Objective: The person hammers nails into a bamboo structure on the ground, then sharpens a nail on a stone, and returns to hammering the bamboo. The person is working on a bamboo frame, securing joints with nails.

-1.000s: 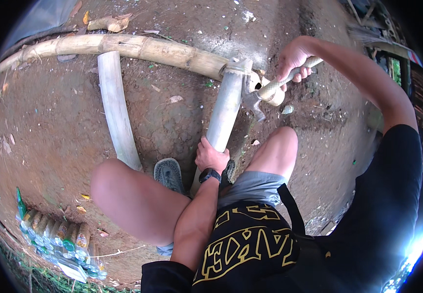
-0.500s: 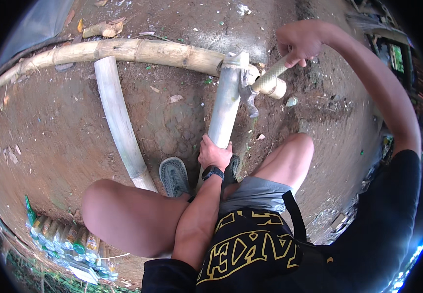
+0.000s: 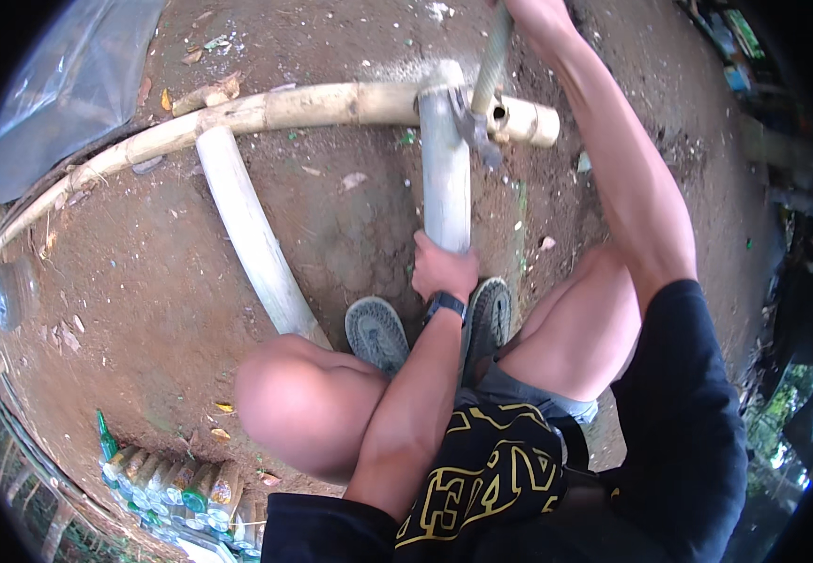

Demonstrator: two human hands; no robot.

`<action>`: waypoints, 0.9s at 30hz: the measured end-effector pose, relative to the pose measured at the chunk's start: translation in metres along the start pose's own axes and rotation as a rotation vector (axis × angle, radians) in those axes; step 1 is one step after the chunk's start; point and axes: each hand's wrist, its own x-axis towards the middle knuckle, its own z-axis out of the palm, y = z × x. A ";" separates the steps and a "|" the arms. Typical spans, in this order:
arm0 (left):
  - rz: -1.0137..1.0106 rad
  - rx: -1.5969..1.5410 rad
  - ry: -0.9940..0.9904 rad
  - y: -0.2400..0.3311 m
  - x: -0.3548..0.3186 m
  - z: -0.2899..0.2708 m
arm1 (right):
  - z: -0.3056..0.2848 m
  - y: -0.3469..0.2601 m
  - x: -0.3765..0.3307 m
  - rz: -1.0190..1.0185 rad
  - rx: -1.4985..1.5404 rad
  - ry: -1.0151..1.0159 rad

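My left hand (image 3: 445, 270), with a dark watch on its wrist, is closed round a pale bamboo pole (image 3: 446, 188) between my feet. The pole's far end lies across a long horizontal bamboo pole (image 3: 313, 106). At the top edge of the view, my right hand (image 3: 536, 21) grips the light textured handle of a claw hammer (image 3: 487, 80), its fingers partly cut off by the frame. The hammer's metal head is against the right side of the pale pole, near where the two poles cross. Whether it touches a nail there is hidden.
Another pale bamboo piece (image 3: 252, 225) runs from the long pole toward my left knee. A clear plastic sheet (image 3: 64, 103) lies far left. Several bottles (image 3: 172, 483) are lined up at the near left. My sandalled feet (image 3: 375, 333) flank the pole's near end.
My right hand has swung the hammer handle from the right side to the far side, so it points away from me. My left hand keeps its hold, while the whole view has shifted slightly.
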 end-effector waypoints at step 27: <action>0.112 -0.001 0.162 0.011 0.029 0.010 | 0.019 -0.032 -0.193 -0.225 0.678 0.387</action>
